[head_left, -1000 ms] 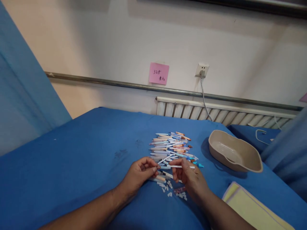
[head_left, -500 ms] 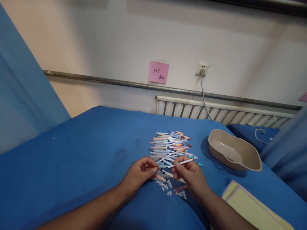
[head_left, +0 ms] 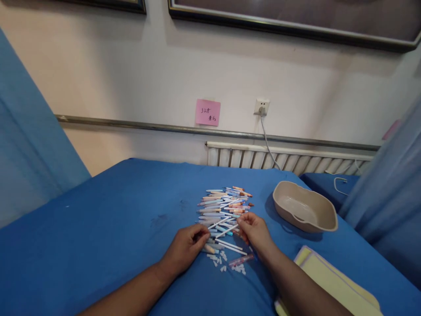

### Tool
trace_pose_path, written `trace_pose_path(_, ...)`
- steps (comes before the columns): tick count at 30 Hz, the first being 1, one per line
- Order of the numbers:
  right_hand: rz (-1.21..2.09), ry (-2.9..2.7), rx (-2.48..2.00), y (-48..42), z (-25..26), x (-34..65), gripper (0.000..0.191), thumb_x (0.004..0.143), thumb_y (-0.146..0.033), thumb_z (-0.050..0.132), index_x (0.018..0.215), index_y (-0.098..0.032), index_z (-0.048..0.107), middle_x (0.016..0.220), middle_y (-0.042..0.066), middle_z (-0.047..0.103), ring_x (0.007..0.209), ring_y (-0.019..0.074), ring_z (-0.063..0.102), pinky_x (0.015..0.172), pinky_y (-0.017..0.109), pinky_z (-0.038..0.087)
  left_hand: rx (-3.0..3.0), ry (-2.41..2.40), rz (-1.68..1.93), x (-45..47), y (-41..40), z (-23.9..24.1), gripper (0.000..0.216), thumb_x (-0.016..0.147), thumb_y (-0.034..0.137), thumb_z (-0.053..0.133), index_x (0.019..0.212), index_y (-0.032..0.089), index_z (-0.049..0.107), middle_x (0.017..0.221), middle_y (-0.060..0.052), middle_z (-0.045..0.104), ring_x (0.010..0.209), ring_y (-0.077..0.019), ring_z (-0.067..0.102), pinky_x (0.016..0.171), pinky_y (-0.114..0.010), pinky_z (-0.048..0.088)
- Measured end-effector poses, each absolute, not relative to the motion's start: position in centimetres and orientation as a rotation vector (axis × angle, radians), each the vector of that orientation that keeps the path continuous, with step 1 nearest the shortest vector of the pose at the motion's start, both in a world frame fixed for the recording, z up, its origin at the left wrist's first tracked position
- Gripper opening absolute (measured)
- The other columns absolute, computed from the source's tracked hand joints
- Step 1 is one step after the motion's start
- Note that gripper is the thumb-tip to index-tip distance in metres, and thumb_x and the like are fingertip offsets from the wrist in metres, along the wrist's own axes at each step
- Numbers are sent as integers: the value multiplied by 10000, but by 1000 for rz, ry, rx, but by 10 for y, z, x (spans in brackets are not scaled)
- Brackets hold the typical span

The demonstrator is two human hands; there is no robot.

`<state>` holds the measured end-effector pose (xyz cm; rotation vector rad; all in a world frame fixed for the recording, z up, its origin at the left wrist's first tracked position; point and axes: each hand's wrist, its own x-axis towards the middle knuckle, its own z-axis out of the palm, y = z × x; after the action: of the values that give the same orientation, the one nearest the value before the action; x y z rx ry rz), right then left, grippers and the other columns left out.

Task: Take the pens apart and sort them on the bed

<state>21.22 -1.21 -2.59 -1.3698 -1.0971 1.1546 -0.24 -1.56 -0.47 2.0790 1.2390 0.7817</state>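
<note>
My right hand (head_left: 256, 232) pinches one end of a thin white stick (head_left: 226, 231), which slants down to the left over the pile. Pen parts (head_left: 210, 210), pale barrels and white sticks among them, lie in rows beneath and beyond both hands. At the pile's left side is my left hand (head_left: 189, 245), thumb and fingers closed together; whatever they may hold is hidden. Several small white cone-like pieces (head_left: 223, 256) are scattered nearest me, beside a pinkish clear barrel (head_left: 241, 260).
A beige basin (head_left: 304, 206) stands to the right on the blue cloth (head_left: 115, 228). Folded yellow cloths (head_left: 329, 276) lie by my right forearm. Behind the table are a radiator (head_left: 246, 158) and a plugged-in socket (head_left: 262, 107). Blue curtains (head_left: 36, 131) hang at both sides.
Both hands have lowered toward the pile and moved apart slightly. The white stick in my right hand now points down-left over the parts. The camera view has tilted up.
</note>
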Motion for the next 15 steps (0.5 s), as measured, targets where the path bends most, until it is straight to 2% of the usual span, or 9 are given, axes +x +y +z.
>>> trace_pose_path(3,931,-1238,-1500,-3,-26,228,231,708,-410,523,660,-186,502,434,-56,489,355,93,415,366,199,302,2179,1258,791,-6,-19,2,180,846,306,476,850,191,616,764,-12,625,696,-151,565,647,-233,428)
trace_pose_path(6,689,-1507,-1625,-4,-17,253,206,732,-363,519,638,-180,538,526,-22,563,485,110,498,457,199,334,2325,1191,759,-14,-29,14,234,809,331,556,1012,223,597,990,-43,614,896,-192,560,801,-280,431)
trace_pose_path(9,833,-1949,-1635,-18,-2,272,196,650,-373,635,668,-184,588,579,-17,607,537,120,526,469,196,325,2439,1061,589,-19,-40,23,328,765,359,626,1076,270,571,1079,-35,581,981,-208,533,864,-302,414)
trace_pose_path(11,880,-2250,-1604,-31,8,273,296,549,-408,726,731,-196,628,654,-4,649,593,146,566,486,206,336,2483,1065,501,-18,-45,23,314,770,350,630,1070,283,565,1067,-24,576,975,-202,531,850,-294,415)
trace_pose_path(15,561,-2429,-1824,-51,21,249,509,460,-483,775,876,-218,650,824,59,693,758,243,627,559,259,380,2562,1197,435,-3,-43,13,207,822,342,573,1014,265,577,1004,-25,580,933,-202,537,802,-297,417)
